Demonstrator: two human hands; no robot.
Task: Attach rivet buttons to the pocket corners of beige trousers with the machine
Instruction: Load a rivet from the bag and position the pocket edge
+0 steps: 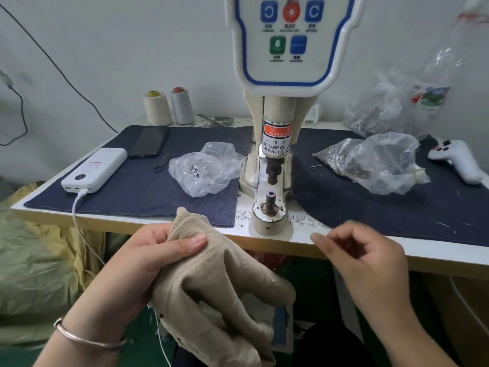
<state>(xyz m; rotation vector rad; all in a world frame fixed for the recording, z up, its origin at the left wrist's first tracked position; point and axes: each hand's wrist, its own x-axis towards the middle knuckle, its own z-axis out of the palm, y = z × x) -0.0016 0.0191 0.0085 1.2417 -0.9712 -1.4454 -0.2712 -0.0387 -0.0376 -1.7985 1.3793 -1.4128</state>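
Note:
My left hand (148, 258) grips a bunched fold of the beige trousers (222, 282) just below the table's front edge, thumb pressed on top of the cloth. The rest of the trousers hangs down toward my lap. My right hand (362, 250) hovers right of the cloth with its fingers curled, thumb and forefinger close together; whether they pinch a rivet I cannot tell. The rivet machine (275, 160) stands at the table's centre, its lower die post (271, 200) bare beneath the raised punch. A clear bag with rivet pieces (203, 168) lies left of the machine.
Dark denim mats (137, 186) cover the table on both sides of the machine. A white power bank (95, 169) with cable and a phone (149, 141) lie at the left. More plastic bags of parts (370, 162) and a white controller (457, 160) sit right. Two thread cones (169, 107) stand behind.

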